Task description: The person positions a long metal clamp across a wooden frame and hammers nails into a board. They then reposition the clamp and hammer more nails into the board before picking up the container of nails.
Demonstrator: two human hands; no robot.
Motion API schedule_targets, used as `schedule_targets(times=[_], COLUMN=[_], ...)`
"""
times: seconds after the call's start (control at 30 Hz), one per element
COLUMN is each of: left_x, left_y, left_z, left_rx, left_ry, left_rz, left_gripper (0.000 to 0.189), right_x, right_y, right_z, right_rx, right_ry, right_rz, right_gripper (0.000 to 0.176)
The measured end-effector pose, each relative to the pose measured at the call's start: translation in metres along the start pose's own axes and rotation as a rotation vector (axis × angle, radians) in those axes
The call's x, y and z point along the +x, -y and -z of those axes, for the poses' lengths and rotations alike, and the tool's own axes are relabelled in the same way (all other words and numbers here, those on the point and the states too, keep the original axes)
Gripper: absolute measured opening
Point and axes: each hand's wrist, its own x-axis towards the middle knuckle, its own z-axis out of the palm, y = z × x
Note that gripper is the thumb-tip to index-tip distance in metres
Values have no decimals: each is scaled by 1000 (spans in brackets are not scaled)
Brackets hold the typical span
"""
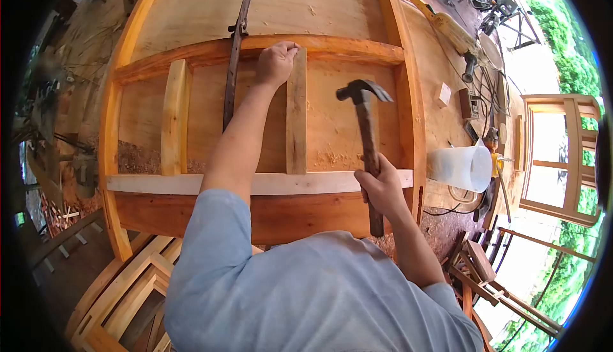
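At upper centre of the frame, the left hand [276, 64] is set at the top end of a wooden slat [297, 115], beside the orange crossbar [348, 46], its fingers drawn together; whether anything is pinched cannot be told. Right of centre, the hammer [365, 122] is held head-up by the right hand [383, 184], with fingers wrapped around the handle. A pale strip [319, 184] is laid across the lower middle, and a translucent jug [454, 168] is seen at right.

right hand [385, 187] grips hammer [366, 125]; left hand [275, 64] at slat [297, 122].
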Motion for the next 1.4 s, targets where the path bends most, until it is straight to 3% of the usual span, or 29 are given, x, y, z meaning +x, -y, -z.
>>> schedule_targets(times=[0.13,0.2,0.3,0.43,0.57,0.63,0.67,0.83,0.87,0.93,1.1,1.17,1.23,1.3,1.37,1.4], left_x=[-4,-8,-9,-9,-8,-11,-12,-12,-9,-9,-12,-12,-13,-21,-26,-26], left_y=[1,-6,-8,-8,4,1,-2,-10,-9,-7,-10,-20,-29,-33,-39,-40], left_z=[-3,-1,-2,0,-7,-5,-5,2,1,-2,-1,4,8,7,3,1], left_rx=[36,134,167,202,194,164,163,253,322,233,133,184,152,110,137,129], left_ry=[-37,-82,-84,-89,-91,-71,-75,-25,38,-33,-59,-33,-28,-28,-264,-271], left_rz=[-74,-138,-176,-176,-251,-207,-201,-206,-169,-159,-107,-18,33,113,327,331], left_gripper=[13,12,13,13,12,12,12,18,17,17,17,18,19,20,36,36], right_x=[38,54,67,100,94,80,80,110,109,103,92,113,127,103,91,88], right_y=[33,58,106,104,127,136,134,105,111,124,108,92,91,115,121,119], right_z=[-16,-22,-29,-36,-29,-32,-33,-24,-21,-23,-36,-33,-32,-35,-35,-34], right_rx=[-136,-217,-286,-525,-508,-359,-348,-516,-608,-709,-397,-489,-560,-492,-421,-355], right_ry=[35,-71,-95,-105,-60,-155,-190,-123,-105,-79,-159,-138,-64,-61,-67,-53], right_rz=[36,374,383,402,301,461,547,491,436,393,572,542,303,269,228,289], right_gripper=[24,28,32,32,33,33,34,34,34,34,34,33,30,29,28,28])
